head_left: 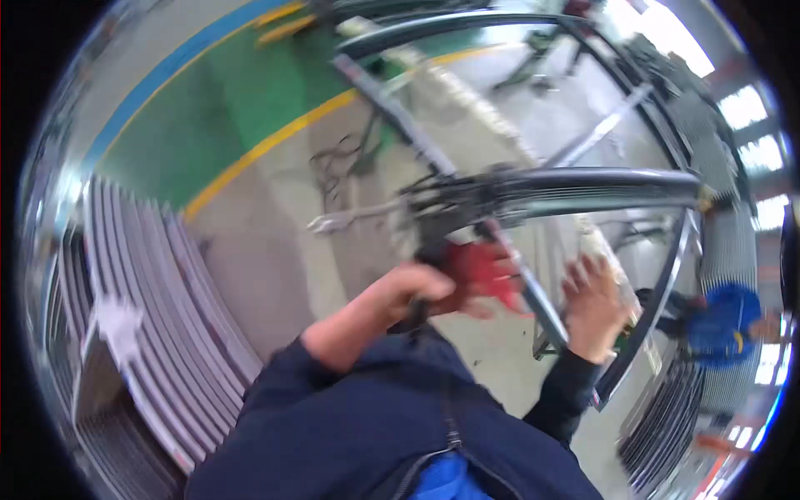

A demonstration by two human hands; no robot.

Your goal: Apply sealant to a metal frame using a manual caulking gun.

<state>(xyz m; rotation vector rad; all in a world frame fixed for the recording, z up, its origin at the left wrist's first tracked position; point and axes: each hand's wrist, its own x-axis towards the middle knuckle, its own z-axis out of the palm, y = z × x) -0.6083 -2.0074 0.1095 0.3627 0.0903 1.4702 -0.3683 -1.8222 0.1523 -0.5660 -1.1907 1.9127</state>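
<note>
1 head-worn fisheye looks down from nearby.

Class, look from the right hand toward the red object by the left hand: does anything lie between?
Yes: a slanting grey metal bar runs between the right hand and the red object in this view; its height relative to them is unclear.

Stacked grey profiles (167, 283) at left (pale glove (119, 327) on them), yellow floor line (271, 142)

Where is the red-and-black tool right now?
The red-and-black tool is just right of the head view's centre, in the left hand, below the frame's dark bar.
</note>
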